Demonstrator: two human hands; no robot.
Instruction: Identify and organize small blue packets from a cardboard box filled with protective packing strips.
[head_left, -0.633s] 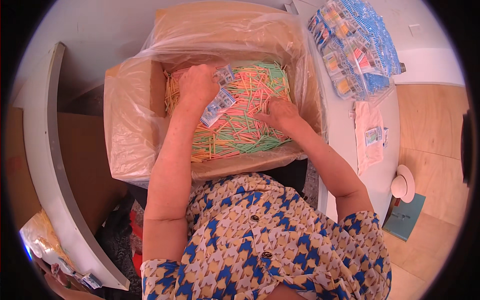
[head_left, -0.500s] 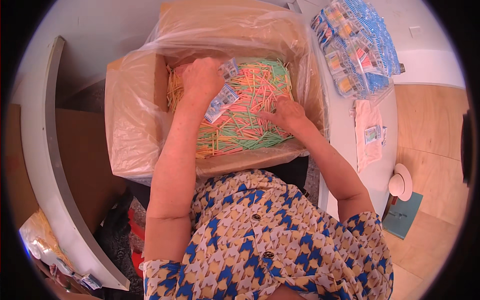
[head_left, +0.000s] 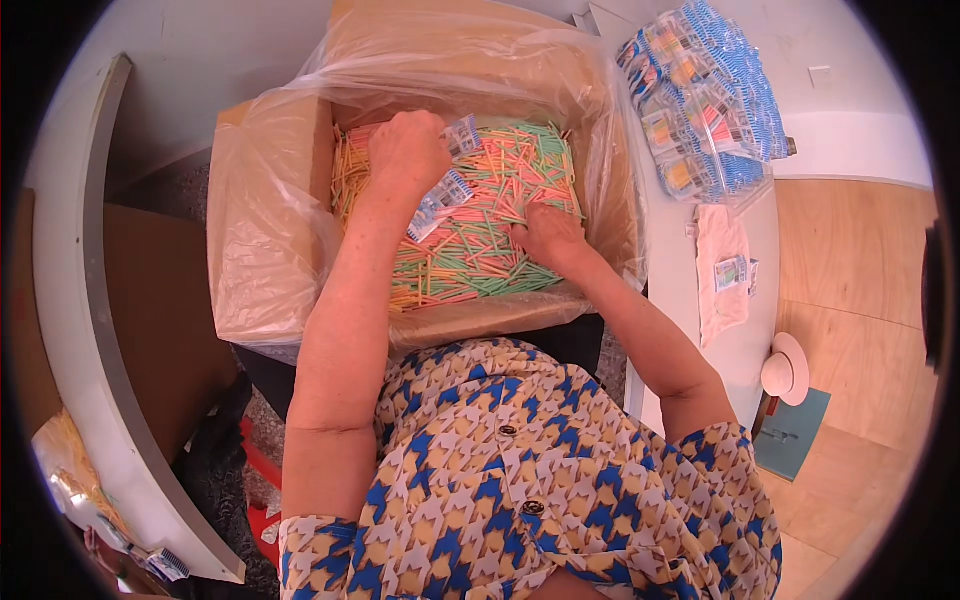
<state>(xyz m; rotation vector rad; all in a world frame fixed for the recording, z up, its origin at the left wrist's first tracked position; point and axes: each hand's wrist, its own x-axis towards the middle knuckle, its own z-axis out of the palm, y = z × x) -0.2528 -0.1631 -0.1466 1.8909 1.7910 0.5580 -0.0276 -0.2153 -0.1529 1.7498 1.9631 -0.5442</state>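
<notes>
A large cardboard box (head_left: 262, 215) lined with clear plastic holds a heap of thin pink, green and yellow sticks (head_left: 450, 265). Over the left part of the heap, my left hand (head_left: 408, 150) is closed in a fist on small clear plastic packets (head_left: 440, 203) with blue-and-white printing, whose ends poke out to its right. How many it grips is hidden. My right hand (head_left: 553, 240) is down among the sticks at the right side of the box, its fingers curled around some of them and the fingertips partly buried.
Right of the box, a white table (head_left: 672, 285) carries a big stack of filled blue-and-white packets (head_left: 705, 110). A pink cloth (head_left: 722, 310) with a small packet (head_left: 731, 272) on it lies nearer. Beyond are a pale hat (head_left: 785, 370) and a teal folder (head_left: 793, 435). A white panel edge (head_left: 95, 330) curves along the left.
My right hand has shifted slightly left and its fingers have curled from a spread pose into the sticks. My left hand stays almost in place with the packets.
</notes>
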